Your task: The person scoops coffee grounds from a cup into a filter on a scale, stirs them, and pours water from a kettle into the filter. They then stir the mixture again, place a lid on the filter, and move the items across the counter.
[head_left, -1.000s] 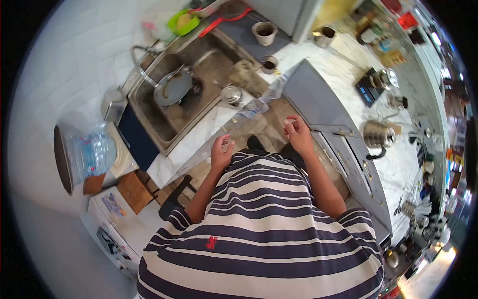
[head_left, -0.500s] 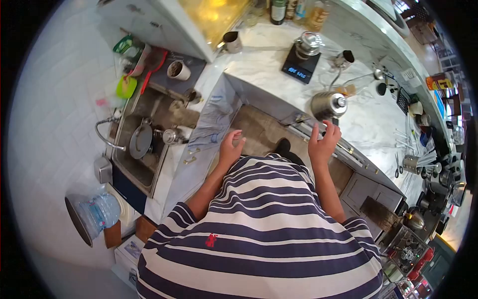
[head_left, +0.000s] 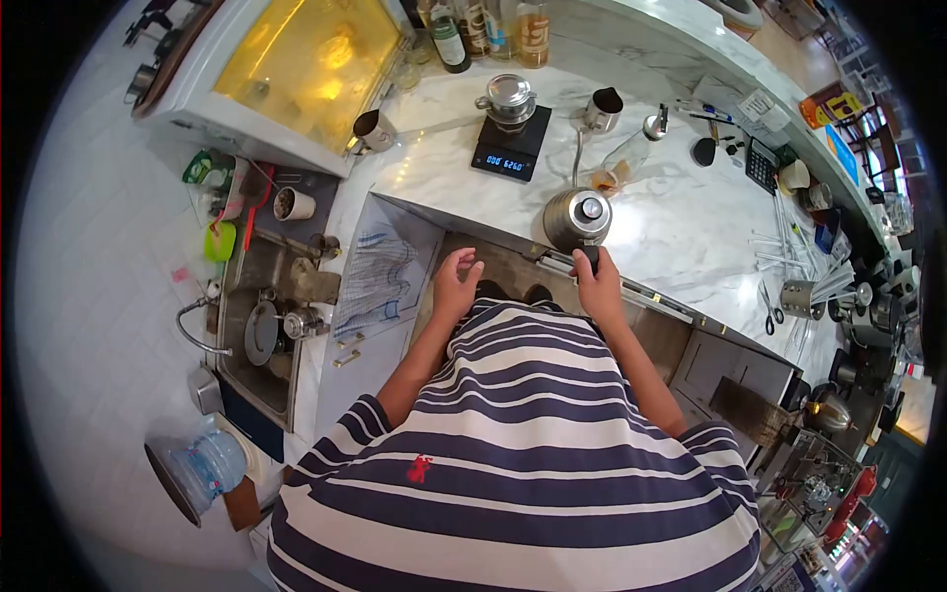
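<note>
A steel gooseneck kettle [head_left: 577, 219] stands near the front edge of the marble counter, its thin spout pointing away from me. My right hand [head_left: 598, 286] is closed around its black handle. Held in the air over the floor gap, left of the kettle, my left hand [head_left: 457, 283] has its thumb and fingers apart and nothing in them. Behind the kettle, a metal drip filter [head_left: 510, 101] sits on a black digital scale [head_left: 514, 148] with lit blue digits. A steel pitcher [head_left: 603, 111] is to the right of the scale.
On the left is a sink [head_left: 229, 340] with a pan lid [head_left: 261, 333] in it. Another steel pitcher [head_left: 375, 130] stands by the yellow-lit cabinet [head_left: 306, 74]. Bottles [head_left: 449, 39] line the back; scissors [head_left: 770, 311] and a straw holder [head_left: 799, 298] are at right.
My right hand has closed on the kettle's handle, which it was only near before. The view has shifted, so the counter things appear further left. My left hand stays free.
</note>
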